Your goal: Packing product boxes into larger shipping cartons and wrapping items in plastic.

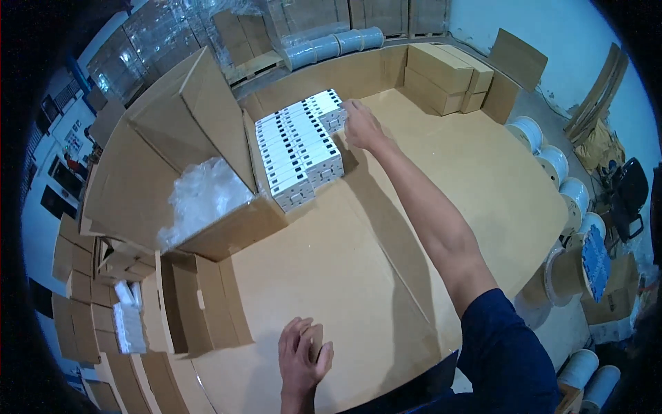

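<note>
My right hand [360, 125] reaches far across the cardboard-covered table [414, 228] and touches the right end of a block of small white boxes [300, 148] stacked in rows. Its fingers rest against the far boxes; whether it grips one I cannot tell. My left hand [301, 355] lies near the table's front edge with fingers curled around a small brown piece of cardboard. A large open carton [172, 152] with clear plastic wrap [203, 196] inside stands just left of the white boxes.
Closed brown cartons [445, 76] sit at the table's far right corner. A smaller open carton [200, 303] stands at the left edge. White cable spools [552, 162] line the floor on the right. Wrapped pallets [227, 27] stand behind.
</note>
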